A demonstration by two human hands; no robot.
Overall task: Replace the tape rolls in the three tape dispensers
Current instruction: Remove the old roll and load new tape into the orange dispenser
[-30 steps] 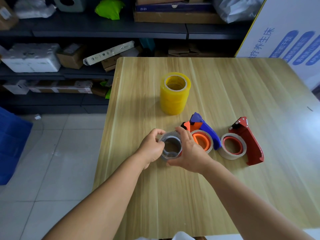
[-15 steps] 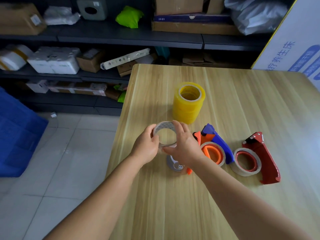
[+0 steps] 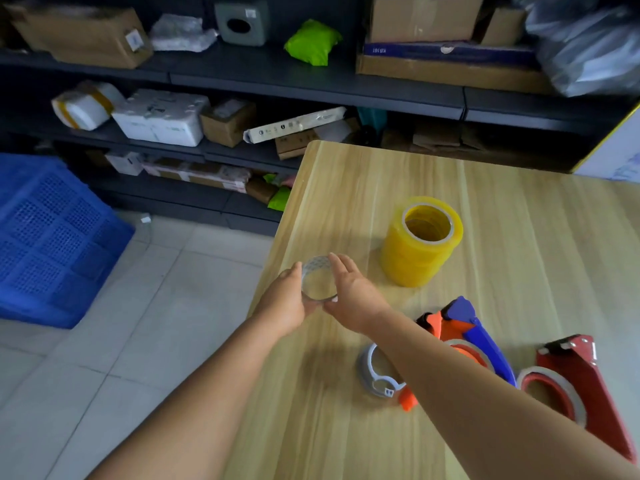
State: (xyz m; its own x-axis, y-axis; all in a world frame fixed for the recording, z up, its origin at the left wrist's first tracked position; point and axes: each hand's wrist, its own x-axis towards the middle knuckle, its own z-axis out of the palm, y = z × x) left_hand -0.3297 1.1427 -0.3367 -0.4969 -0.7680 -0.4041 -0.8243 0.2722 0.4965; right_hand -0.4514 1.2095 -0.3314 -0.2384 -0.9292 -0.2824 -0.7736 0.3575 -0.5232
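Your left hand (image 3: 285,301) and right hand (image 3: 353,292) hold one clear, nearly spent tape ring (image 3: 318,280) between them, near the left edge of the wooden table (image 3: 519,209). Your left thumb lies along the ring's left side, with the other fingers curled beneath it. Your right fingers (image 3: 341,263) are extended, close together, wrapped over the ring's right side, and the right thumb meets its lower rim. Whether the ring rests on the table or is held just above it cannot be told.

Under your right forearm lies a grey and white dispenser (image 3: 375,374) with no roll on it, an orange part showing at its lower end. Just right of it is the blue and orange dispenser (image 3: 478,332), carrying a roll on an orange hub. Further right is the red dispenser (image 3: 585,386), with a thin roll on its red hub. The stack of yellow tape rolls (image 3: 420,242) stands upright behind them, apart from your hands.

Left of the table are a pale tiled floor (image 3: 138,323) and a blue plastic crate (image 3: 48,240). Dark shelving (image 3: 311,84) behind holds cardboard boxes, white foam packs and a green bag (image 3: 313,41).
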